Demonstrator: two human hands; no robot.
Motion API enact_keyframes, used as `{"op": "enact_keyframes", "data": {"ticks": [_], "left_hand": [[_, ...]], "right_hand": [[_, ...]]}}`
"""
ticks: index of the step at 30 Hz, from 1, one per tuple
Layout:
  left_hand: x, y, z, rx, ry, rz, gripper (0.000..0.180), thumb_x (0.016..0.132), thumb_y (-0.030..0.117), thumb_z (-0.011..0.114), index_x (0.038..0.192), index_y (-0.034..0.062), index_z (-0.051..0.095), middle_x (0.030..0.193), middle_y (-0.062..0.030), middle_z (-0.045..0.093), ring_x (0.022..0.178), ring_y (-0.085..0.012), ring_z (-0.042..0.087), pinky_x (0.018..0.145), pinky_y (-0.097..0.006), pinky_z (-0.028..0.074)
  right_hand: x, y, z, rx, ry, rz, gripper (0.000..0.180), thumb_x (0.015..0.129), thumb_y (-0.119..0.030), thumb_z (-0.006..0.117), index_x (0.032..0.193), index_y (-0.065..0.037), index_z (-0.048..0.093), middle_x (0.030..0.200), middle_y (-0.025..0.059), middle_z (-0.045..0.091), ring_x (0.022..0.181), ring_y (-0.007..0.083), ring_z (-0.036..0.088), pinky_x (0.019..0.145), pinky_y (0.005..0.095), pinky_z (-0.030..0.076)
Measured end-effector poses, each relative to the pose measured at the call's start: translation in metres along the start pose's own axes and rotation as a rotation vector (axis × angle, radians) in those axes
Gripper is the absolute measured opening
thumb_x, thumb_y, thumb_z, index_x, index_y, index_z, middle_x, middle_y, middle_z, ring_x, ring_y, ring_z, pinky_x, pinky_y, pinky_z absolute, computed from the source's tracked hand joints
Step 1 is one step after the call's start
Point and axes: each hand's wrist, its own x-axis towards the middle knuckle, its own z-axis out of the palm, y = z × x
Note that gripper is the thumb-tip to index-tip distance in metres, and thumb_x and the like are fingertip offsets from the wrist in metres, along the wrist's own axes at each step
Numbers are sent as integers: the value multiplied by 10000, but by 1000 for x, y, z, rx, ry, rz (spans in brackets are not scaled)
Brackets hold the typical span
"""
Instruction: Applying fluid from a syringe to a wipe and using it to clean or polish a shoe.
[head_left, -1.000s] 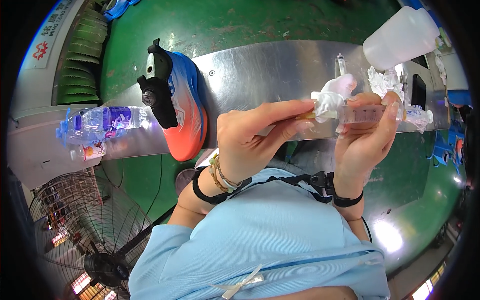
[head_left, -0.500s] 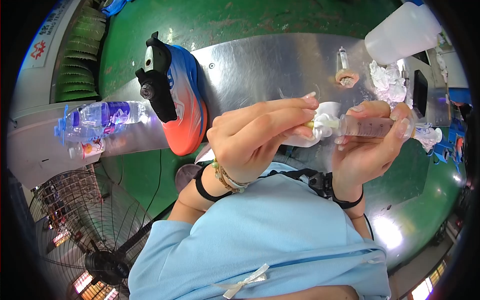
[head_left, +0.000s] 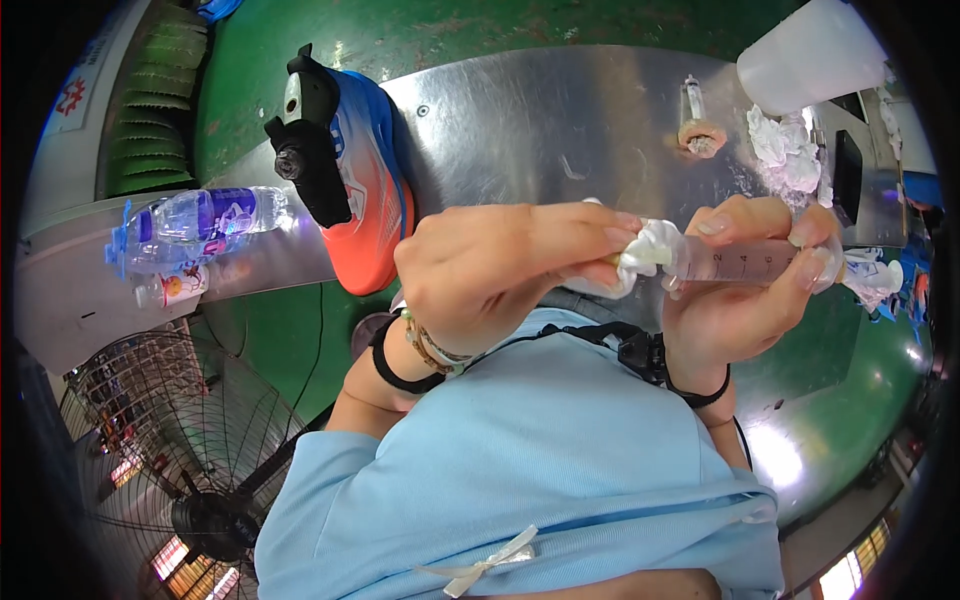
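The clear syringe (head_left: 745, 262) was held level above the near edge of the metal table (head_left: 540, 120), gripped by the right hand (head_left: 745, 300), its tip toward the left hand (head_left: 500, 275) pinching a white tissue (head_left: 645, 255).

— What are we holding?
— Our right hand (head_left: 735, 300) grips a clear syringe (head_left: 745, 262) level above the metal bench (head_left: 560, 110); our left hand (head_left: 500, 275) pinches a white tissue (head_left: 645, 255) against its tip.
— And on the bench?
— A shoe (head_left: 365, 185), crumpled tissues (head_left: 785, 150), a second syringe (head_left: 692, 100). Two bottles (head_left: 195, 225) lie to the left.
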Motion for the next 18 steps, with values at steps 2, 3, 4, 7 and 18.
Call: {"op": "enact_keyframes", "data": {"ticks": [2,3,4,7,18], "left_hand": [[-3,-1,1,-50,-4,-99,202,749,-20,683,949,-26,651,901,-146,695,745,-227,698,634,-259,563],[-5,1,2,-49,-4,-101,202,749,-20,683,949,-26,651,901,-146,695,745,-227,698,634,-259,563],[-7,3,4,-156,32,-163,196,760,-20,682,954,-25,653,906,-140,695,757,-218,697,643,-254,562],[-9,4,7,-292,74,-231,193,767,-24,685,959,-23,656,912,-133,696,777,-200,695,655,-246,559],[-12,14,0,-319,-56,-277,176,803,-111,613,972,-121,568,886,-245,651,859,-304,668,741,-350,560]], "right_hand": [[-1,1,-6,13,-76,-40,261,983,-354,266,998,-94,246,726,144,636,478,198,534,492,298,500],[-2,2,-9,14,-77,-38,261,983,-354,266,998,-94,246,726,144,636,478,198,534,492,298,500],[-2,2,-11,40,-97,-64,277,982,-357,269,991,-80,264,731,143,639,493,194,537,498,295,497],[-2,1,-16,73,-140,-100,285,985,-335,264,965,-53,304,736,123,645,498,185,534,507,282,486],[-7,-2,-12,-44,-126,-213,170,946,-207,307,936,-37,318,769,83,656,495,150,537,520,234,448]]}}
